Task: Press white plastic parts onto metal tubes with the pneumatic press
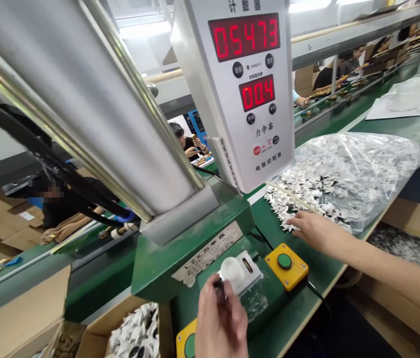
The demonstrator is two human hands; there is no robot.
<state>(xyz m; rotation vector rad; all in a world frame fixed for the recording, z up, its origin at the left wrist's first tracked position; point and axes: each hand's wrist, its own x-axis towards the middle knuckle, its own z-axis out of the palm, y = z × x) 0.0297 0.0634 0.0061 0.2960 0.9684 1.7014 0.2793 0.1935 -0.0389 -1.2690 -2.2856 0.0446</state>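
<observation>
My left hand [220, 318] is closed in a pinch on a small dark tool, its tip at a round white part [232, 271] seated on the white fixture [250, 268] of the green press [195, 233]. My right hand [312, 229] reaches out to the right, fingers curled on the edge of a pile of small white parts [299, 191] spilling from a clear plastic bag [359, 169]. What its fingers hold is hidden. A yellow box with a green button [286, 265] sits between my hands.
A counter panel [247, 84] with red digits stands above the press, beside a large metal cylinder [83, 94]. A second yellow button box [185, 343] lies near my left hand. Cardboard boxes of white parts [135, 333] sit below. Other people work along green benches behind.
</observation>
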